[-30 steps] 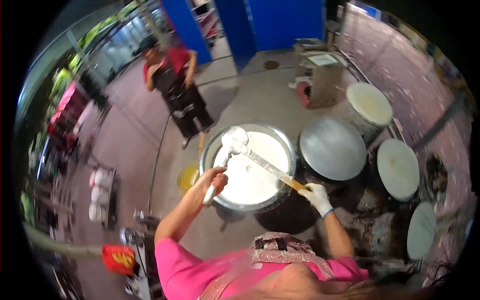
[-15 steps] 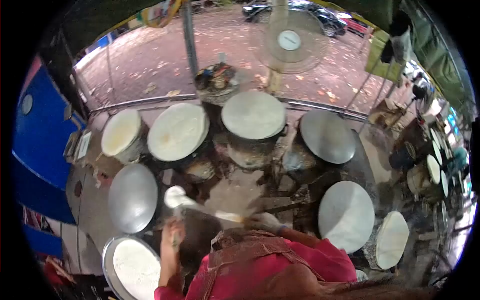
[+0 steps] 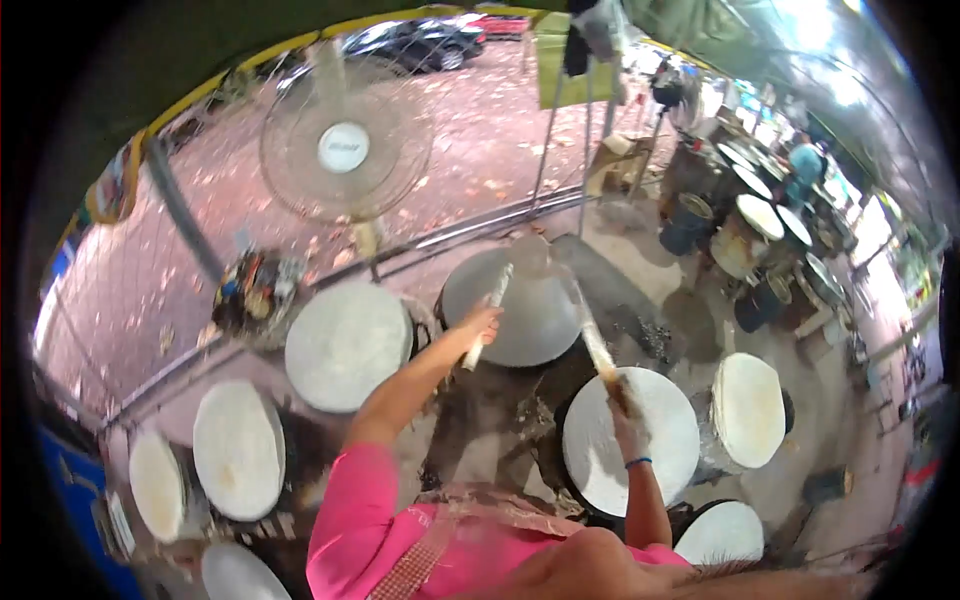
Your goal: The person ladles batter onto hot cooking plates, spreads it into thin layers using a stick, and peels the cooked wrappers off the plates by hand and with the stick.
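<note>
My left hand (image 3: pixel 482 322) is closed around a short white stick (image 3: pixel 474 355), at the near left edge of a bare grey domed metal griddle (image 3: pixel 525 335). My right hand (image 3: pixel 628 425) grips the brown end of a long pale stick (image 3: pixel 592 340). This stick slants up and away towards the griddle's far right side. Around its far end, a pale shape over the griddle is smeared by motion, so its form is unclear. Below my right hand lies another round griddle covered by a white sheet (image 3: pixel 590 465).
White-topped round griddles (image 3: pixel 347 345) curve round to the left. A stack of pale round sheets (image 3: pixel 747 410) sits at right. Beyond the griddles stands a fan (image 3: pixel 343 148). Several more drums and a person (image 3: pixel 805 165) are at far right.
The view has swung right. Both hands have moved from the left side to the bare griddle at the back right. The long stick now points away from me over it.
</note>
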Tool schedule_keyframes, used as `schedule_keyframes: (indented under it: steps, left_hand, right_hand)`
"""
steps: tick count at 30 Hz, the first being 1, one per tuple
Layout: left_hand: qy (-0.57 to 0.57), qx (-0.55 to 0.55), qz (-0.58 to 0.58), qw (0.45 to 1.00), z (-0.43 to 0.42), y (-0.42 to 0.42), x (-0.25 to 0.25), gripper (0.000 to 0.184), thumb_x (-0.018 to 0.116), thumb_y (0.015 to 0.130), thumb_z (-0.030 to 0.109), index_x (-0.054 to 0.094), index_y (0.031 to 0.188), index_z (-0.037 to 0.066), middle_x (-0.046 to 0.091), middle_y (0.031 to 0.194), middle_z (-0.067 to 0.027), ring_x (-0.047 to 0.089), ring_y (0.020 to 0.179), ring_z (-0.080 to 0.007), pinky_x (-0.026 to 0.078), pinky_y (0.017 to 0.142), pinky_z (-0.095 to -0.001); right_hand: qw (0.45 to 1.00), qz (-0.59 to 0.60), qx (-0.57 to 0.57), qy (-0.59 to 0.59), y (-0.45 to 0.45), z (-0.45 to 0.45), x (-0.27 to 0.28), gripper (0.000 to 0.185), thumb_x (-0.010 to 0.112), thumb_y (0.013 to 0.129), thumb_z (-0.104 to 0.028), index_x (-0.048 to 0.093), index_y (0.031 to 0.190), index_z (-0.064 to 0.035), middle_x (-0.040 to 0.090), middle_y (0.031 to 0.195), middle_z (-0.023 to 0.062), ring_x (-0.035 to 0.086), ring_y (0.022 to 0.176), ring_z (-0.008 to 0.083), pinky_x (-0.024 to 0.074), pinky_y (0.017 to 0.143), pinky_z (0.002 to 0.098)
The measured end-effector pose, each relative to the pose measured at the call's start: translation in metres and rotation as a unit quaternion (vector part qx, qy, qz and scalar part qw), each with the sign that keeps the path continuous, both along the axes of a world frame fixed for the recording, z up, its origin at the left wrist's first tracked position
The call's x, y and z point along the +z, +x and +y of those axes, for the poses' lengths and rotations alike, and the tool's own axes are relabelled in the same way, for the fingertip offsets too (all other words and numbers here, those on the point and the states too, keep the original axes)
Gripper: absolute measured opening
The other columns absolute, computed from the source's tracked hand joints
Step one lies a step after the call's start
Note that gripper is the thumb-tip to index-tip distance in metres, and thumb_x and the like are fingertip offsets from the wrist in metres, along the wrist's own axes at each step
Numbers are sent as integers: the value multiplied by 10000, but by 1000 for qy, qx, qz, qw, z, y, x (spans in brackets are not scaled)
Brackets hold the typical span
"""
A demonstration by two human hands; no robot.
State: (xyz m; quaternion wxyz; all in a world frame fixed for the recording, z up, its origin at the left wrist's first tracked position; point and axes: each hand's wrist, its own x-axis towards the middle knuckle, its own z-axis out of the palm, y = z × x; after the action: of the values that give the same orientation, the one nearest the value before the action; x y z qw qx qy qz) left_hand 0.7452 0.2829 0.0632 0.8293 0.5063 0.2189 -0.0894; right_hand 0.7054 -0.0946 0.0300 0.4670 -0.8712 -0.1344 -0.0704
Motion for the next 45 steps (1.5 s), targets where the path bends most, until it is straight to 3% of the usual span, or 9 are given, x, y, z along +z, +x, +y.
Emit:
schedule_keyframes:
  steps: [6, 11, 13, 16, 18, 21, 26, 31, 45]
  left_hand:
    - [343, -24, 7, 939, 4, 119, -112, 661, 465, 827, 136, 190, 1408, 289, 500, 698, -117, 515, 540, -248, 437, 476, -383]
    - [716, -51, -82, 692, 51, 95, -89, 689, 450, 784, 112, 200, 1414, 235, 594, 941, -250, 582, 867, -403, 454, 783, -452]
    - [710, -23, -103, 697, 53, 114, -108, 695, 456, 786, 112, 190, 1414, 246, 593, 936, -258, 595, 825, -379, 464, 728, -446]
    - [624, 28, -120, 772, 54, 130, -69, 702, 471, 783, 96, 198, 1411, 250, 582, 932, -281, 608, 756, -346, 473, 651, -424]
    - [559, 89, -175, 806, 77, 127, -27, 702, 478, 777, 75, 217, 1406, 243, 575, 928, -290, 610, 707, -323, 473, 608, -403]
    - [440, 123, -223, 861, 103, 97, 15, 670, 524, 773, 58, 285, 1390, 168, 539, 1187, -206, 622, 899, -297, 496, 705, -380]
    - [413, -7, -157, 897, 154, -4, -103, 676, 506, 726, 14, 336, 1370, 128, 477, 1287, -163, 509, 1102, -271, 395, 915, -331]
    - [407, -34, -86, 909, 181, -98, -138, 694, 521, 710, -3, 359, 1366, 159, 540, 1185, -151, 567, 794, -221, 462, 662, -303]
    - [342, -50, 21, 938, 171, -120, -89, 681, 507, 750, 43, 330, 1383, 223, 494, 602, -29, 430, 420, -97, 383, 366, -255]
  right_hand:
    - [964, 32, -77, -253, 41, 98, -39, 232, 568, 812, -279, 637, 965, -119, 617, 718, 160, 607, 651, 330, 479, 599, 414]
    - [906, 244, -169, 303, 55, 111, -57, 270, 634, 770, -157, 659, 1031, -92, 587, 680, 24, 494, 520, 93, 423, 473, 253]
    - [890, 143, -123, 415, 64, 154, -67, 290, 646, 774, -99, 626, 1051, -12, 627, 806, -11, 554, 700, 99, 456, 645, 238]
    - [959, 77, -110, -250, 80, 168, -61, 306, 581, 800, -303, 640, 1027, -107, 655, 850, 164, 634, 771, 305, 487, 680, 405]
    - [949, 117, -115, -271, 94, 153, -64, 320, 540, 810, -329, 638, 1038, -126, 644, 861, 174, 636, 777, 293, 493, 698, 386]
    - [904, 253, -178, 294, 105, 178, -109, 295, 611, 769, -184, 654, 999, -4, 672, 812, 46, 605, 727, 129, 470, 675, 266]
    - [973, 83, -135, -171, 135, 232, -53, 382, 603, 747, -381, 656, 960, -68, 654, 887, 143, 623, 809, 252, 468, 740, 364]
    - [915, 224, -183, 281, 90, 201, -92, 295, 620, 740, -227, 662, 922, 2, 662, 883, 140, 621, 802, 205, 470, 718, 301]
    - [879, 325, -36, 347, 90, 243, -73, 149, 681, 743, -154, 685, 854, -54, 571, 664, 12, 472, 523, 103, 343, 470, 260]
